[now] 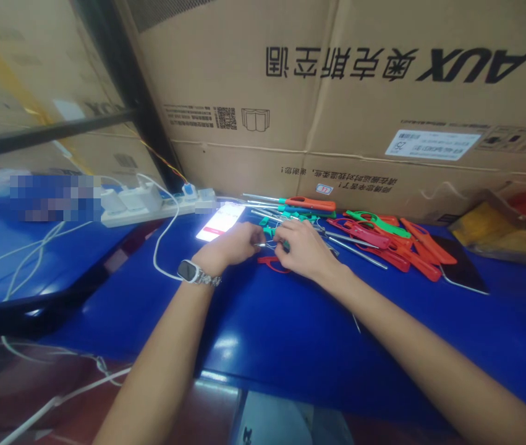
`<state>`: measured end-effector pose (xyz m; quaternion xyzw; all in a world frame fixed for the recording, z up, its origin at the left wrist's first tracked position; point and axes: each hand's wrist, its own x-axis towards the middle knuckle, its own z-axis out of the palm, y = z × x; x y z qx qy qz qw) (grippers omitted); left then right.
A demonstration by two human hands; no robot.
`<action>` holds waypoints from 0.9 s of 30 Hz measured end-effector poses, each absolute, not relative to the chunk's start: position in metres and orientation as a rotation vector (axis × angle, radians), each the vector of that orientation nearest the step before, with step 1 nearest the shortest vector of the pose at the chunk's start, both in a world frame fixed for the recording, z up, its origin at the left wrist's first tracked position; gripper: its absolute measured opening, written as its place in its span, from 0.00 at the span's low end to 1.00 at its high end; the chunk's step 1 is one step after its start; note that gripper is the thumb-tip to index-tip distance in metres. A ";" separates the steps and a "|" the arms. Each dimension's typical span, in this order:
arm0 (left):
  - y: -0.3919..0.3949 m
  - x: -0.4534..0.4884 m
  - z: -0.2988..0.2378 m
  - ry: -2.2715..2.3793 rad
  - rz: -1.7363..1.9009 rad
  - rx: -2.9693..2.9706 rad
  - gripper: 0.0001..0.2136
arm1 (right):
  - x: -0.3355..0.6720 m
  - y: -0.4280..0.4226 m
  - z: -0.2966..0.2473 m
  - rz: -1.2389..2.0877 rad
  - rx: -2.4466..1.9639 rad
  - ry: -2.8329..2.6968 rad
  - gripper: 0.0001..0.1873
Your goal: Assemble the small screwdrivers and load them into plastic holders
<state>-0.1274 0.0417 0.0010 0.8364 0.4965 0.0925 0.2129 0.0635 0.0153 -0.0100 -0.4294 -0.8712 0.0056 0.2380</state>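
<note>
My left hand (235,245), with a watch on its wrist, is closed in a pinch on a thin metal rod (263,245) over the blue table (281,321). My right hand (302,247) meets it from the right, fingers curled on the same small part with a green piece (268,230) showing between the hands. A red handle (272,264) lies under my right hand. Just behind lies a pile of red and green long-stemmed lighters (383,238).
A lit phone (220,221) lies beyond my left hand, with a white power strip (142,207) and cables to the left. Large cardboard boxes (337,93) stand along the back. A dark phone (462,266) lies right of the pile.
</note>
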 end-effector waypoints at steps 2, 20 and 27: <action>0.042 -0.127 0.001 1.381 0.259 2.321 0.09 | 0.064 0.016 -0.010 0.015 -1.172 -2.385 0.07; 0.041 -0.127 0.002 1.330 0.296 2.312 0.08 | 0.072 0.026 -0.014 0.468 -1.064 -2.205 0.08; 0.038 -0.126 0.006 1.306 0.319 2.279 0.07 | 0.073 0.030 -0.021 0.535 -1.015 -2.226 0.08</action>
